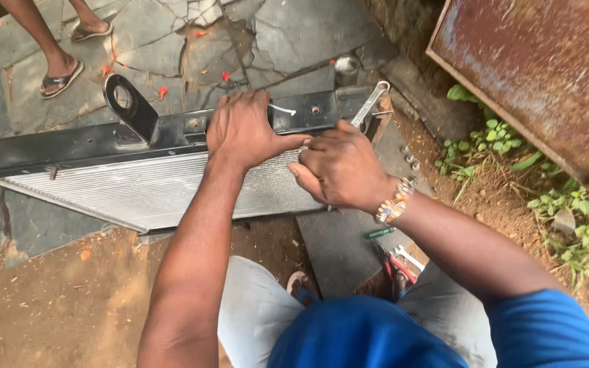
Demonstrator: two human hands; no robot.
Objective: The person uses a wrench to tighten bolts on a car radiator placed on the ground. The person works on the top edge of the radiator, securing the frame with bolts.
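I count one radiator [151,191] under my two hands, one spanner [369,103] in my right grip [339,167], my left [243,129] beside it, four bolts [410,160] just right, two sandalled feet [63,75] beyond.
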